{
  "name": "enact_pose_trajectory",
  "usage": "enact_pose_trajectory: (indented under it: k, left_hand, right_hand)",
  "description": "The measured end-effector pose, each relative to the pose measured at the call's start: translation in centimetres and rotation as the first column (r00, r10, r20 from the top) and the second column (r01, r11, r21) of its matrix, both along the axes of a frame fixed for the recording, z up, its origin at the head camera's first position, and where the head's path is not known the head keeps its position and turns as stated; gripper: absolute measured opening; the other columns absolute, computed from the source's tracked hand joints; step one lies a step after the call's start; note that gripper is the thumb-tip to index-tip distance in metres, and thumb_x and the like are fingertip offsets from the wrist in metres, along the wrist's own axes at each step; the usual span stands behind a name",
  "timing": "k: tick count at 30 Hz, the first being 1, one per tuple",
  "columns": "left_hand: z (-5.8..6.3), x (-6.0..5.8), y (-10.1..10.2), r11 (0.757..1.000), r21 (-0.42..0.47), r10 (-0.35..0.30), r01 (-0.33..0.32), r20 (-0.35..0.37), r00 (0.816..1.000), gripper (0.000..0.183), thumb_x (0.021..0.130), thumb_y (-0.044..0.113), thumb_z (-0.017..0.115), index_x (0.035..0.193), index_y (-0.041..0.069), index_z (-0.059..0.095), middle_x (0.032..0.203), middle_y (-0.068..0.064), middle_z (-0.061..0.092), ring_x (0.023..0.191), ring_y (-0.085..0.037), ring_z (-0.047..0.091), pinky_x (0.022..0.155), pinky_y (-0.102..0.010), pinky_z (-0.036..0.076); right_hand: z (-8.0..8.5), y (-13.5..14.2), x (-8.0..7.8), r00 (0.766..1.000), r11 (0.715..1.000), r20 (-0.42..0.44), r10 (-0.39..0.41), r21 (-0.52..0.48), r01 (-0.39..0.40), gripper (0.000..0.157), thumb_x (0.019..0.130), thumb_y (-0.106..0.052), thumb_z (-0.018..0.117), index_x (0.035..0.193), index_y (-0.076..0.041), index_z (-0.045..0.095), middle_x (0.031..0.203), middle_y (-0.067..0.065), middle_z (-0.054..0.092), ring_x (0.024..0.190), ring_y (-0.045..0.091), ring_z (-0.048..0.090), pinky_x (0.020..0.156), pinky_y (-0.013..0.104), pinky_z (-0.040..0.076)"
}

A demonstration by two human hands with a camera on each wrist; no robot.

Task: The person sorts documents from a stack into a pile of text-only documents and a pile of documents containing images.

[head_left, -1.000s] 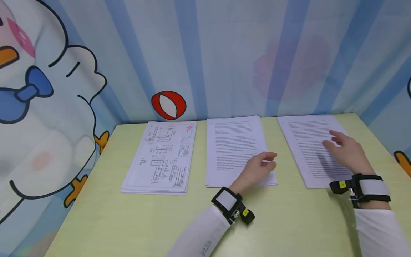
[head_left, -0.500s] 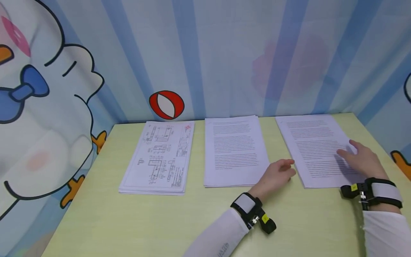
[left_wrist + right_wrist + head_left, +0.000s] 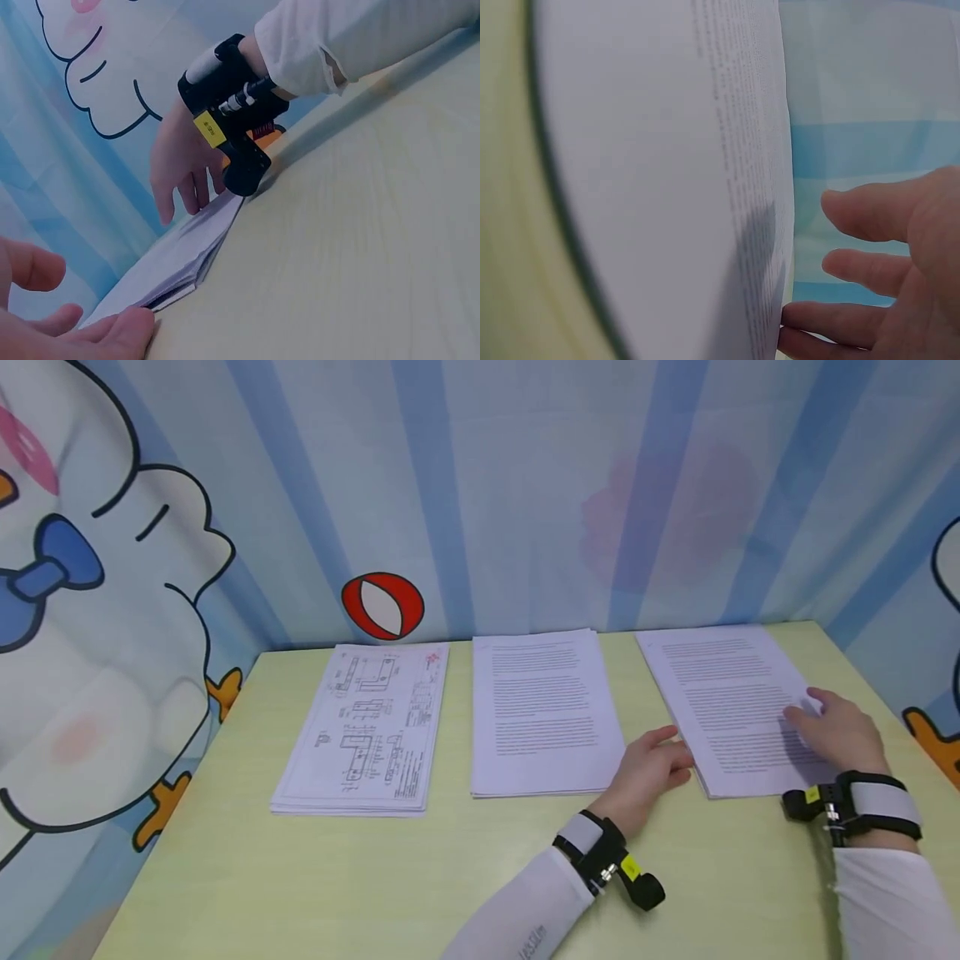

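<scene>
A stack of printed text sheets (image 3: 720, 693) lies at the right of the table. Beside its left edge is my left hand (image 3: 651, 777), fingers slightly bent and fingertips right at the paper. My right hand (image 3: 843, 735) is at the stack's right edge, thumb over the top sheet and casting a shadow on it. In the left wrist view, the stack's layered edge (image 3: 199, 266) shows between the two hands. Seen from the right wrist, the lower fingertips (image 3: 799, 315) meet the paper's edge, while the thumb stands apart. Neither hand grips the sheets.
A second stack of text pages (image 3: 547, 693) lies in the middle, close to my left forearm. Technical drawings (image 3: 360, 727) form a third stack at the left. Behind the pale yellow table (image 3: 315, 885) hangs a blue striped cloth (image 3: 525, 510) with cartoon figures.
My left hand has moved right, off the middle stack to the right stack's left edge. My right hand has shifted to that stack's right edge and lowered. The head view has turned slightly right.
</scene>
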State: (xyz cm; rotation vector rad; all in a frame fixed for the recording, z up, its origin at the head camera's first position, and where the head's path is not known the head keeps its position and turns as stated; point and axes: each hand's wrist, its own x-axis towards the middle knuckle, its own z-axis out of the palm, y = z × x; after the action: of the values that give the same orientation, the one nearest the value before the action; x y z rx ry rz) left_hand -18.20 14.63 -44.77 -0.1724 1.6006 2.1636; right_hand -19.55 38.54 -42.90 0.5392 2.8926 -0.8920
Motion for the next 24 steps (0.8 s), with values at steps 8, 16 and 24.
enact_pose_trajectory:
  k: [8, 16, 24]
  left_hand:
    - [0.7, -0.1, 0.2, 1.000, -0.003, 0.019, -0.019, 0.004, 1.000, 0.051, 0.075, 0.000, 0.057, 0.125, 0.010, 0.054, 0.100, -0.008, 0.066, 0.091, -0.020, 0.060, 0.091, -0.045, 0.050]
    - [0.7, -0.4, 0.0, 1.000, -0.015, 0.027, -0.027, 0.010, 1.000, 0.056, 0.074, -0.001, 0.057, 0.129, 0.009, 0.051, 0.096, -0.007, 0.066, 0.084, -0.017, 0.059, 0.089, -0.044, 0.051]
    - [0.3, -0.9, -0.1, 0.999, 0.040, 0.033, -0.034, 0.039, 0.999, 0.052, 0.080, 0.000, 0.055, 0.132, 0.000, 0.048, 0.104, -0.011, 0.064, 0.093, -0.020, 0.060, 0.096, -0.045, 0.048]
  right_hand:
    - [0.0, -0.4, -0.3, 1.000, 0.999, 0.006, -0.010, 0.040, 0.010, 0.074, 0.096, -0.042, 0.036, 0.141, 0.014, 0.021, 0.133, 0.048, 0.030, 0.117, 0.062, 0.030, 0.092, 0.070, 0.030]
    - [0.3, -0.9, -0.3, 1.000, 0.996, 0.021, -0.004, 0.090, 0.002, 0.068, 0.096, -0.037, 0.037, 0.139, 0.015, 0.026, 0.131, 0.047, 0.035, 0.113, 0.061, 0.036, 0.087, 0.067, 0.035]
    - [0.4, -1.6, -0.3, 1.000, 0.991, 0.006, 0.010, 0.136, -0.011, 0.064, 0.095, -0.034, 0.041, 0.135, 0.015, 0.034, 0.124, 0.045, 0.044, 0.108, 0.059, 0.044, 0.080, 0.063, 0.039]
